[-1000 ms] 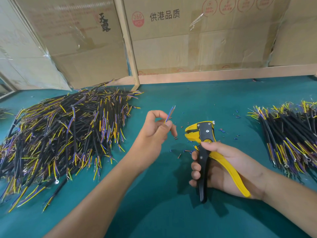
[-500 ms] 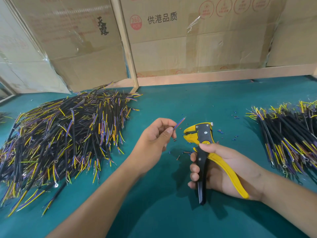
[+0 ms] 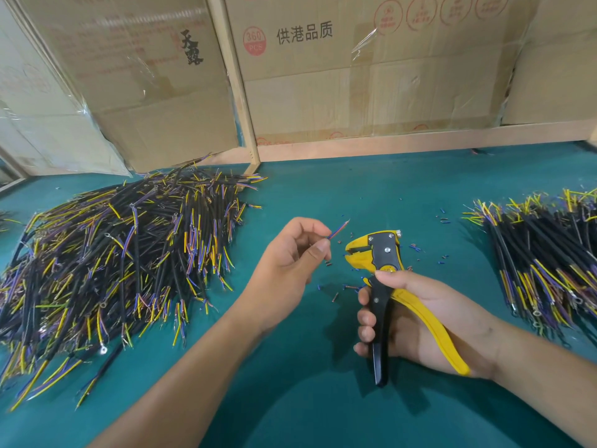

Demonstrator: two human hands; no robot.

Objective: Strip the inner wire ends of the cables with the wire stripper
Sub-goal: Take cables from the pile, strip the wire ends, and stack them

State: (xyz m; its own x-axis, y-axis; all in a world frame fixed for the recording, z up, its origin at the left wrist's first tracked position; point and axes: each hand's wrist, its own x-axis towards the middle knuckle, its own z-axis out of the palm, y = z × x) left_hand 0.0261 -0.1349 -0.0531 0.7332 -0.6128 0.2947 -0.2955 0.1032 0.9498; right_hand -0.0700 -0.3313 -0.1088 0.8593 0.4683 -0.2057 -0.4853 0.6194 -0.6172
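Observation:
My left hand (image 3: 292,263) pinches a cable between thumb and fingers; only its thin blue and orange inner wires (image 3: 339,228) stick out, tips pointing right and up. My right hand (image 3: 416,315) grips the handles of a yellow and black wire stripper (image 3: 382,270), whose jaws face left, a short gap from the wire tips. The rest of the cable is hidden inside my left hand.
A big heap of black cables with yellow and purple wire ends (image 3: 113,263) lies at the left on the teal table (image 3: 323,399). A second pile (image 3: 542,253) lies at the right. Small insulation scraps (image 3: 336,297) lie around the stripper. Cardboard boxes (image 3: 371,76) stand behind.
My left hand has lowered and tilted the wire ends from pointing up toward the right, closer to the stripper's jaws. The right hand with the stripper has stayed about where it was.

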